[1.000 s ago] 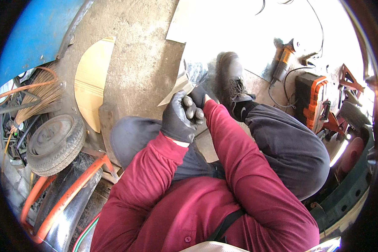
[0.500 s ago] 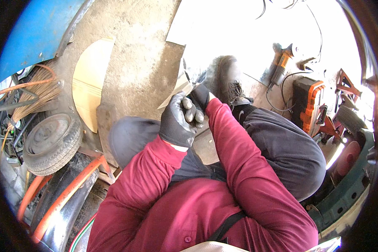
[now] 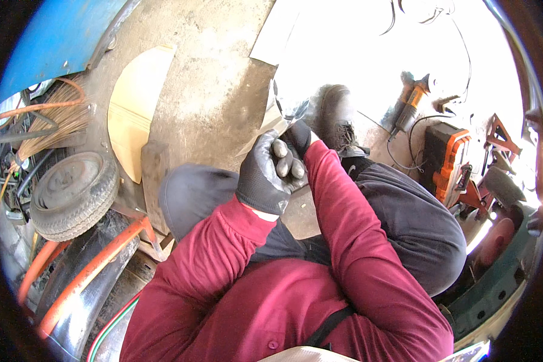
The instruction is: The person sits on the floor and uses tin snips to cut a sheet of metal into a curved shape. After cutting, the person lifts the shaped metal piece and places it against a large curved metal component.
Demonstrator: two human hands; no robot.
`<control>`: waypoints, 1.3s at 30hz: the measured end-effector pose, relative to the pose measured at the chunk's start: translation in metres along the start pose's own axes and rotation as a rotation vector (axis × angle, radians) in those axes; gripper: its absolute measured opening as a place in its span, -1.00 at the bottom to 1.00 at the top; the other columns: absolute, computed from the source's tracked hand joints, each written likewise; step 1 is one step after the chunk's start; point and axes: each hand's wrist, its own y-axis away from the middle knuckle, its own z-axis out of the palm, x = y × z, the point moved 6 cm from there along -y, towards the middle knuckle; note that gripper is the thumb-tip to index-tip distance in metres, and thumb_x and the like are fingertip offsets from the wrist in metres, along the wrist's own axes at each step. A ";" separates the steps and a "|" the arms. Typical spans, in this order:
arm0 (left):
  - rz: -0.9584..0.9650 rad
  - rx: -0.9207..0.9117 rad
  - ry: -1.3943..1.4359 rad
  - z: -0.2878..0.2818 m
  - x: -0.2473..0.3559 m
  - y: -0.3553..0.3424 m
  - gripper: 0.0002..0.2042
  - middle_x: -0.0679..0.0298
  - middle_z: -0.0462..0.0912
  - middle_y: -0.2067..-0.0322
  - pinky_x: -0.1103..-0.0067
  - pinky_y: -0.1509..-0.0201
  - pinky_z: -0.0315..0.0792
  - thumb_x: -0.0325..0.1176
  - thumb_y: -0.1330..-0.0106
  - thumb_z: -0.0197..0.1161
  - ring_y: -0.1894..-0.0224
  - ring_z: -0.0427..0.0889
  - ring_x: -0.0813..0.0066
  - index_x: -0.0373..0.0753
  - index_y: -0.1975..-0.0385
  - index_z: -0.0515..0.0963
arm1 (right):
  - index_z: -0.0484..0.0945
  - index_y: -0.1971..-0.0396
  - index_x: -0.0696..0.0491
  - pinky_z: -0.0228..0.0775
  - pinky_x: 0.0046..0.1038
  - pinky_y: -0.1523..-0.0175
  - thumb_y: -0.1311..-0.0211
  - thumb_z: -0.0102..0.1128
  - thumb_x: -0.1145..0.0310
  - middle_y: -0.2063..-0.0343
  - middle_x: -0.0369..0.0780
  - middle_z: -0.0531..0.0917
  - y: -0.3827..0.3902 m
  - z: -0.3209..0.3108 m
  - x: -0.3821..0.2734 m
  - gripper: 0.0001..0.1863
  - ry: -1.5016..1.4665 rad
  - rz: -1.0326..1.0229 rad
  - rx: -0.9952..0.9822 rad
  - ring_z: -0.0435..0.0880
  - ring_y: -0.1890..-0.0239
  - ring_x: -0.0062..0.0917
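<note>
Thin shiny metal piece [image 3: 274, 119] between and just beyond the hands, near the middle of the view. Left hand [image 3: 266, 170], in a dark glove: fingers curled, thumb side closed on the near end of the piece, which projects past it away from the body. Right hand [image 3: 298, 137], also gloved, lies close beside and partly behind the left, next to the right part of the piece; the left hand covers much of it, and its grip cannot be told. The hands are together in front of the bent knees, below burgundy sleeves.

The surroundings, from left to right: a blue panel [image 3: 60, 45] at the upper rim, with broom bristles [image 3: 57, 123] beneath it; a worn wheel [image 3: 73, 196] above orange tubing [image 3: 93, 282]; a tan, cardboard-like panel [image 3: 130, 120] on the floor, its outer edge curved. Bare, stained concrete floor [image 3: 214, 90] extends to a glaring white area [image 3: 344, 42], where surface detail is washed out. A dark boot [image 3: 336, 114] stands just right of the hands. Farther right lie an orange and black power tool [image 3: 412, 105] with its cord, a black and orange case [image 3: 443, 160], and a long dark green part [image 3: 492, 295] along the rim.
</note>
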 end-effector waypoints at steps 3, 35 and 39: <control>-0.008 -0.040 0.016 -0.005 -0.003 -0.005 -0.60 0.43 0.21 0.77 0.46 0.48 0.36 -0.06 -0.61 -0.02 0.64 0.47 0.38 0.01 0.56 0.38 | 0.70 0.15 0.15 0.53 -0.31 0.23 -0.39 0.13 0.18 0.38 -0.15 0.73 0.005 0.003 0.007 -0.66 -0.008 0.012 -0.008 0.68 0.38 -0.43; 0.044 -0.095 0.034 -0.005 0.002 -0.011 -0.63 0.41 0.22 0.79 0.45 0.54 0.39 -0.09 -0.58 0.01 0.67 0.49 0.33 -0.01 0.56 0.38 | 0.67 0.15 0.13 0.54 -0.34 0.26 -0.32 0.26 0.21 0.44 -0.19 0.70 0.010 0.019 -0.001 -0.71 0.026 0.043 -0.057 0.67 0.42 -0.45; 0.015 -0.113 0.041 0.004 0.003 -0.009 -0.60 0.40 0.22 0.79 0.43 0.59 0.35 -0.07 -0.59 -0.01 0.66 0.50 0.32 0.00 0.59 0.36 | 0.67 0.15 0.13 0.54 -0.34 0.27 -0.32 0.28 0.22 0.45 -0.20 0.70 -0.002 0.013 -0.019 -0.71 0.036 0.025 -0.060 0.66 0.42 -0.45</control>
